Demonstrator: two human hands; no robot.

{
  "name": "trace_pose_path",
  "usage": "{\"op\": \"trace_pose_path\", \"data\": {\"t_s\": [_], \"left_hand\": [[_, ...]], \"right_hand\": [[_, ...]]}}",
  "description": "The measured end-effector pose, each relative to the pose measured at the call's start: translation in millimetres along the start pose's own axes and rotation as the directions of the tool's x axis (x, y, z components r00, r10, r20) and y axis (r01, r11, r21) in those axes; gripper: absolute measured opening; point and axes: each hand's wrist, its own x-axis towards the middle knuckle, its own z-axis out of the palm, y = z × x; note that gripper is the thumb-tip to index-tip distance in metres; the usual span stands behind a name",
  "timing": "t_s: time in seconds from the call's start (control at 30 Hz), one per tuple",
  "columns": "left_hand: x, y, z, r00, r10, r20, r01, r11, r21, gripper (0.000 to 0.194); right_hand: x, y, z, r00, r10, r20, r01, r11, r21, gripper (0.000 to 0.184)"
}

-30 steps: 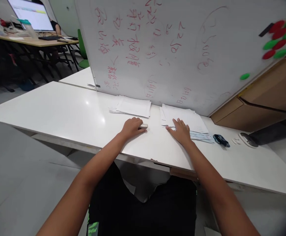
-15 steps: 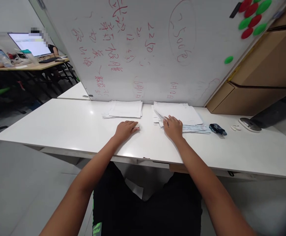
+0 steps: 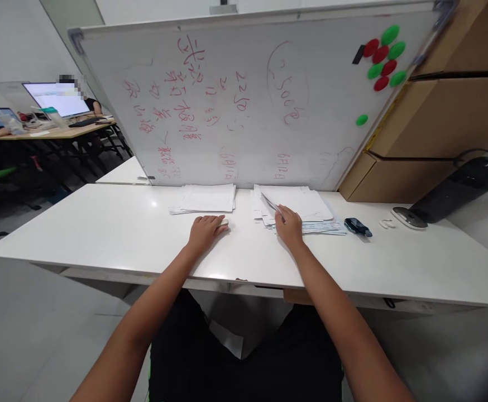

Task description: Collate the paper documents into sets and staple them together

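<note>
My left hand (image 3: 205, 231) rests on the white desk, its fingers closed round a small whitish object (image 3: 224, 223) whose kind I cannot make out. Just beyond it, against the whiteboard, lies a stack of white paper (image 3: 208, 197). My right hand (image 3: 290, 224) is at the near left part of a second, messier paper pile (image 3: 294, 201). Between its thumb and fingers is a paper sheet (image 3: 271, 202) with its edge raised off the pile. Sheets with bluish print stick out under that pile.
The whiteboard (image 3: 252, 139) with red writing stands behind the papers. Right of the pile lie a dark watch-like item (image 3: 358, 227), white earphones (image 3: 387, 223) and a mouse (image 3: 410, 218). Cardboard boxes (image 3: 398, 177) rise at the right. People sit at a far desk (image 3: 55, 132).
The view has tilted upward, showing the whiteboard's top edge. The sheet at my right hand stands a little higher off the pile. My left hand keeps its place on the desk.
</note>
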Motion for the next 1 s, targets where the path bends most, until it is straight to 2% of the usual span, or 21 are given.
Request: {"op": "trace_pose_path", "data": {"t_s": [0.17, 0.27, 0.37, 0.43, 0.53, 0.6, 0.67, 0.77, 0.87, 1.0], "left_hand": [[-0.8, -0.9, -5.7, 0.996, -0.035, -0.083, 0.036, 0.999, 0.014, 0.036], [1.3, 11.9, -15.4, 0.987, 0.086, -0.134, -0.089, 0.996, -0.016, 0.031], [11.4, 45.0, -23.3, 0.968, 0.220, -0.123, -0.235, 0.964, -0.127, 0.029], [23.9, 74.1, -22.5, 0.967, 0.225, -0.119, -0.248, 0.939, -0.239, 0.030], [46.7, 111.1, -7.5, 0.983, 0.127, -0.129, -0.170, 0.896, -0.411, 0.034], [59.4, 123.9, 9.6, 0.992, 0.032, -0.118, -0.086, 0.870, -0.485, 0.037], [66.9, 126.9, 27.7, 0.996, -0.035, -0.080, -0.012, 0.851, -0.524, 0.044], [69.2, 121.3, 47.2, 0.999, -0.021, -0.025, 0.004, 0.838, -0.545, 0.055], [67.3, 115.6, 54.5, 1.000, 0.017, -0.003, -0.016, 0.838, -0.546, 0.055], [67.2, 114.7, 56.8, 1.000, 0.011, 0.016, -0.001, 0.848, -0.531, 0.052]], "right_hand": [[2.8, 6.3, -0.1, 0.998, 0.053, 0.037, -0.056, 0.995, 0.085, 0.037], [4.2, 9.1, 1.2, 0.994, 0.091, 0.065, -0.098, 0.988, 0.122, 0.036], [4.9, 9.7, 1.3, 0.991, 0.108, 0.081, -0.120, 0.981, 0.150, 0.036], [5.2, 9.4, 0.6, 0.989, 0.116, 0.088, -0.130, 0.978, 0.165, 0.037], [5.6, 8.6, -1.1, 0.988, 0.117, 0.103, -0.135, 0.973, 0.188, 0.041], [5.6, 7.7, -2.6, 0.988, 0.109, 0.113, -0.129, 0.974, 0.188, 0.041], [5.0, 6.4, -4.2, 0.990, 0.090, 0.112, -0.109, 0.979, 0.175, 0.040], [3.4, 4.1, -6.3, 0.994, 0.045, 0.097, -0.061, 0.984, 0.166, 0.039], [2.8, 3.9, -6.7, 0.996, 0.004, 0.094, -0.021, 0.984, 0.178, 0.037], [4.6, 7.5, -4.6, 0.995, 0.011, 0.101, -0.029, 0.983, 0.182, 0.037]]}}
